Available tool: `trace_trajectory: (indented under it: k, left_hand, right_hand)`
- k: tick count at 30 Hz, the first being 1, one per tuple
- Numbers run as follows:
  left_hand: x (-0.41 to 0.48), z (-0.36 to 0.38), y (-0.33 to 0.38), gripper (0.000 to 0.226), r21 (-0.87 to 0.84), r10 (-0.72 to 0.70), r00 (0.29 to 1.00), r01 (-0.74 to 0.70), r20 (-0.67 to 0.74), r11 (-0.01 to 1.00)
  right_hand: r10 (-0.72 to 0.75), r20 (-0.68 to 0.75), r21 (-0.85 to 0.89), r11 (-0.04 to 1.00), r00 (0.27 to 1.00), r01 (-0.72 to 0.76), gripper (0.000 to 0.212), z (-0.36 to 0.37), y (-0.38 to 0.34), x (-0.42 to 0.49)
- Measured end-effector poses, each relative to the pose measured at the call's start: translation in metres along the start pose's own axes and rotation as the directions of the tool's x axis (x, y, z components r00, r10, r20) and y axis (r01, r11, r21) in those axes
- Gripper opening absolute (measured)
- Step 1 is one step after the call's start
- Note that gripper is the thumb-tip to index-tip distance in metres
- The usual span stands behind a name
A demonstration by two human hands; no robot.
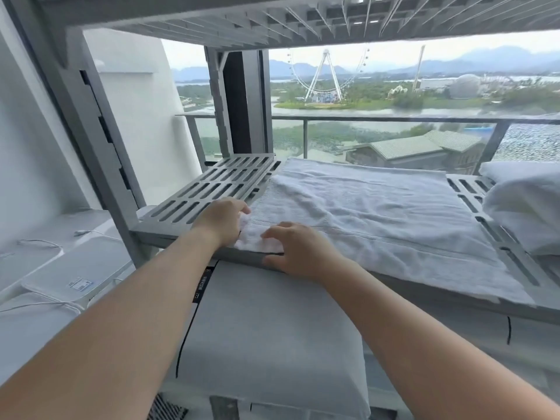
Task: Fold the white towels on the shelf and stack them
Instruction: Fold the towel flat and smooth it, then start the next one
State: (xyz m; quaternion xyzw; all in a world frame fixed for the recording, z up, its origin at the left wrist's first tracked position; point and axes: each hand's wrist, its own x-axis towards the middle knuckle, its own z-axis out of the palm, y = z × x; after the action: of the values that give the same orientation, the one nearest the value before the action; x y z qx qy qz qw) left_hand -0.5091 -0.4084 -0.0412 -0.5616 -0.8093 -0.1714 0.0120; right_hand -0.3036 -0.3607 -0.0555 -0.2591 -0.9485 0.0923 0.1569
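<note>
A white towel [378,213] lies spread flat on the grey slotted shelf [212,183], reaching from its back edge to its front edge. My left hand [222,219] pinches the towel's near left corner, fingers curled on the cloth. My right hand [298,251] rests just to the right of it on the same corner, fingers spread and bent, thumb over the shelf's front lip. More white towels [527,207] sit bunched at the shelf's right end.
A second slotted shelf [272,19] hangs close overhead. Grey uprights [91,131] frame the left side. A grey cushion [272,328] lies below the shelf. White appliances [60,268] stand low on the left. A glass balcony railing [363,119] runs behind.
</note>
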Motion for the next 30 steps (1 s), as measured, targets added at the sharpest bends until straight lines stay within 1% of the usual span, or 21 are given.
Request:
trace_trajectory:
  k: [2, 4, 5, 8, 10, 11, 13, 14, 15, 17, 18, 19, 21, 22, 23, 24, 25, 26, 27, 29, 30]
  left_hand:
    - [-0.006, -0.003, -0.009, 0.031, 0.038, -0.006, 0.997, 0.009, -0.076, 0.999]
    - [-0.007, -0.004, -0.018, 0.019, 0.090, -0.036, 0.985, 0.051, -0.167, 0.995]
    - [-0.007, -0.004, -0.022, 0.019, 0.102, -0.059, 0.982, 0.079, -0.180, 0.992]
    - [-0.003, -0.003, -0.029, 0.030, 0.111, -0.116, 0.984, 0.131, -0.133, 0.985]
    - [0.001, -0.001, -0.030, 0.030, 0.072, -0.137, 0.984, 0.145, -0.111, 0.987]
    - [0.003, -0.001, -0.031, 0.028, 0.034, -0.140, 0.985, 0.144, -0.101, 0.989]
    - [0.007, -0.002, -0.032, 0.023, -0.047, -0.126, 0.989, 0.122, -0.075, 0.991]
    - [0.008, -0.003, -0.032, 0.022, -0.087, -0.112, 0.992, 0.107, -0.050, 0.990]
    - [0.009, -0.004, -0.034, 0.026, -0.128, -0.097, 0.995, 0.094, -0.018, 0.987]
    - [0.008, -0.008, -0.035, 0.032, -0.189, -0.063, 0.996, 0.074, 0.063, 0.979]
    - [0.008, -0.010, -0.035, 0.028, -0.208, -0.040, 0.994, 0.060, 0.102, 0.976]
    - [0.008, -0.013, -0.036, 0.022, -0.236, -0.010, 0.990, 0.042, 0.138, 0.971]
    - [0.004, -0.023, -0.036, 0.026, -0.326, 0.045, 0.977, 0.026, 0.209, 0.945]
    - [0.000, -0.028, -0.036, 0.024, -0.371, 0.076, 0.965, 0.023, 0.250, 0.928]
    - [-0.004, -0.033, -0.037, 0.017, -0.408, 0.111, 0.951, 0.018, 0.290, 0.913]
    - [-0.007, -0.038, -0.039, 0.012, -0.440, 0.147, 0.934, 0.013, 0.326, 0.898]
    - [-0.010, -0.041, -0.041, 0.010, -0.471, 0.175, 0.921, 0.010, 0.349, 0.882]
    - [-0.013, -0.042, -0.043, 0.009, -0.488, 0.194, 0.912, 0.009, 0.363, 0.873]
    - [-0.014, -0.042, -0.045, 0.008, -0.480, 0.202, 0.906, 0.002, 0.372, 0.878]
    - [-0.016, -0.039, -0.049, 0.009, -0.405, 0.208, 0.901, -0.040, 0.381, 0.913]
    - [-0.017, -0.036, -0.051, 0.010, -0.373, 0.212, 0.905, -0.064, 0.369, 0.925]
  right_hand:
    - [0.038, -0.022, 0.014, 0.999, 0.999, -0.038, 0.034, 0.003, -0.003, 0.003]
    - [0.076, -0.052, 0.014, 0.997, 0.996, -0.075, 0.028, 0.008, -0.007, 0.007]
    - [0.091, -0.075, 0.006, 0.996, 0.993, -0.091, 0.025, 0.010, -0.009, 0.009]
    - [0.143, -0.140, -0.021, 0.989, 0.980, -0.147, 0.026, 0.015, -0.015, 0.019]
    - [0.153, -0.128, -0.067, 0.984, 0.980, -0.163, 0.035, 0.018, -0.020, 0.026]
    - [0.152, -0.128, -0.105, 0.980, 0.980, -0.166, 0.036, 0.020, -0.022, 0.028]
    - [0.162, -0.186, -0.124, 0.974, 0.969, -0.187, 0.023, 0.024, -0.023, 0.034]
    - [0.195, -0.218, -0.083, 0.973, 0.956, -0.217, 0.023, 0.026, -0.022, 0.036]
    - [0.255, -0.248, -0.001, 0.965, 0.935, -0.264, 0.030, 0.026, -0.020, 0.038]
    - [0.424, -0.305, 0.232, 0.902, 0.853, -0.365, 0.035, 0.021, -0.016, 0.044]
    - [0.496, -0.334, 0.330, 0.858, 0.801, -0.394, 0.034, 0.014, -0.015, 0.047]
    - [0.546, -0.372, 0.393, 0.825, 0.751, -0.406, 0.034, 0.007, -0.015, 0.050]
    - [0.588, -0.472, 0.445, 0.802, 0.657, -0.398, 0.036, -0.007, -0.015, 0.054]
    - [0.588, -0.532, 0.447, 0.806, 0.609, -0.387, 0.036, -0.014, -0.017, 0.056]
    - [0.573, -0.591, 0.432, 0.819, 0.568, -0.378, 0.036, -0.019, -0.019, 0.056]
    - [0.546, -0.645, 0.406, 0.838, 0.536, -0.365, 0.035, -0.022, -0.022, 0.056]
    - [0.504, -0.686, 0.369, 0.862, 0.525, -0.347, 0.035, -0.021, -0.026, 0.055]
    - [0.453, -0.699, 0.319, 0.890, 0.553, -0.326, 0.035, -0.017, -0.030, 0.054]
    - [0.402, -0.673, 0.265, 0.915, 0.621, -0.305, 0.033, -0.009, -0.033, 0.052]
    - [0.304, -0.523, 0.156, 0.953, 0.796, -0.261, 0.028, 0.014, -0.035, 0.046]
    - [0.259, -0.439, 0.095, 0.966, 0.860, -0.242, 0.026, 0.026, -0.034, 0.044]
